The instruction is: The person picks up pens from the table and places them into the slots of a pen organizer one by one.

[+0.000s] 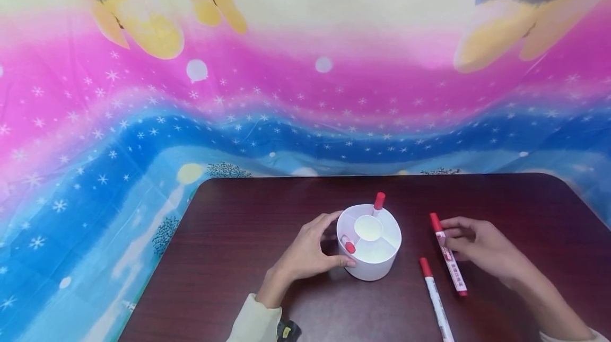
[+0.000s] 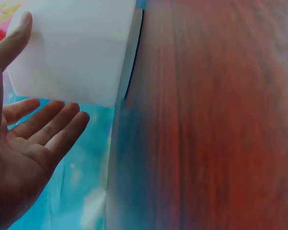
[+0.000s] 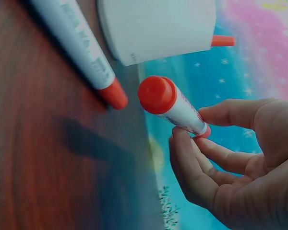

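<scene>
The head view looks forward and down from above the surface, past its far edge; both wrist views look low, close and sideways, sharing the white container.

Red-white marker, white holder, snowflake-print backdrop

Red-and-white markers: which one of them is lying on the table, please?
The marker nearest the head view's bottom edge lies on the table; another marker is in the right hand's grip, and two others stand in the white divided holder.

Smooth plastic holder, glossy wood-grained table
</scene>
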A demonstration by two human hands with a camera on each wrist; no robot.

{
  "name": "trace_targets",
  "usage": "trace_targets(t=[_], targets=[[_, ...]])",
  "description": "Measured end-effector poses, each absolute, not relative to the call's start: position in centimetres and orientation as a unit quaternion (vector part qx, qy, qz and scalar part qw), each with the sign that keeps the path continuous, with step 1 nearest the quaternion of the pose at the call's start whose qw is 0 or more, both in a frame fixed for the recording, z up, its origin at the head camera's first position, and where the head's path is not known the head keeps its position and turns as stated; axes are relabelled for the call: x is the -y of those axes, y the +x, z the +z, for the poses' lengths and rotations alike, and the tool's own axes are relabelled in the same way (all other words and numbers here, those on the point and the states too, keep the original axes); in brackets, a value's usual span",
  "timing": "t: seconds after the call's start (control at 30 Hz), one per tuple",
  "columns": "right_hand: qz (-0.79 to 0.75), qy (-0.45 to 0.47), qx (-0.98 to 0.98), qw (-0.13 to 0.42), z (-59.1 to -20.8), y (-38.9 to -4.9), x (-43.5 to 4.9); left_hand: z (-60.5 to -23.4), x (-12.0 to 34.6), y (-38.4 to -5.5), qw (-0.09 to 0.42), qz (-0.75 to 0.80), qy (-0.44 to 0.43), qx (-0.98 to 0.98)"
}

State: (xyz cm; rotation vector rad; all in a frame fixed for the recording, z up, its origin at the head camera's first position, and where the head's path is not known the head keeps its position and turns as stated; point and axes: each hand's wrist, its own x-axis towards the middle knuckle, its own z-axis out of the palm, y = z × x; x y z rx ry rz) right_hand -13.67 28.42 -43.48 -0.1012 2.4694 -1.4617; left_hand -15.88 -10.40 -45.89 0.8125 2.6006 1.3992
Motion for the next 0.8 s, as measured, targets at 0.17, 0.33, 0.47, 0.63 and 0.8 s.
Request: trace_targets(t=[0.17, 0.33, 0.47, 0.63, 0.8], targets=[[-0.509, -0.04, -0.853, 0.105, -42.5, -13.9, -28.2, -45.8, 10.5, -15.9, 0.037, 0.454, 0.264, -0.85], [-0.523, -0.048, -0.847, 0.077, -41.3, -14.0, -27.8, -45.9, 10.4, -15.9, 0.024, 0.44, 0.276, -0.854], [-0.545, -0.055, -0.835, 0.05, -40.2, -14.3, -27.3, -45.9, 10.4, -15.9, 0.02, 0.441, 0.275, -0.854], [-0.586, -0.071, -0.806, 0.026, -39.4, -14.7, -26.4, -46.0, 10.4, -16.0, 0.022, 0.447, 0.274, -0.851], [-0.619, -0.082, -0.781, 0.013, -38.7, -15.1, -25.6, -46.1, 10.3, -16.1, 0.026, 0.457, 0.278, -0.844]])
